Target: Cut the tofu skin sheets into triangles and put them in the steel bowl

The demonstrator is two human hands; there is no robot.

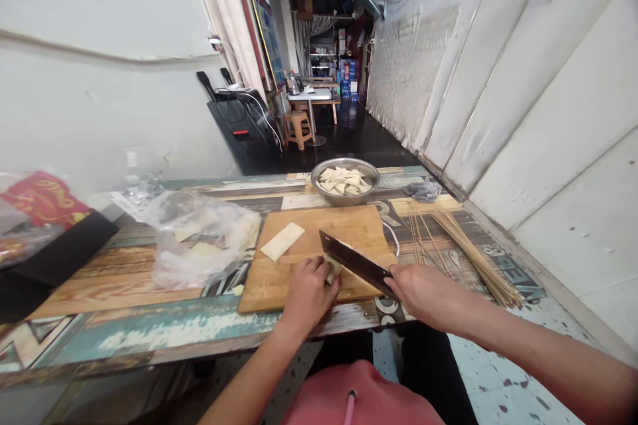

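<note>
A wooden cutting board [349,226] lies on the patterned table. My left hand [309,289] presses down with curled fingers on a pale sheet of tofu skin [333,270] at the board's front edge. My right hand [423,292] is closed round the handle of a dark cleaver [355,260], whose blade slants over the sheet beside my left fingers. Another pale rectangular piece [282,241] lies on the board's left part. A metal bowl [345,196] behind the board holds several cut pale pieces.
A crumpled clear plastic bag [199,239] with more sheets lies left of the board. A bundle of bamboo skewers [468,246] lies to the right, with a grey rag [423,190] behind it. A red packet [42,199] and a black tray [54,249] sit far left. The wall runs along the right.
</note>
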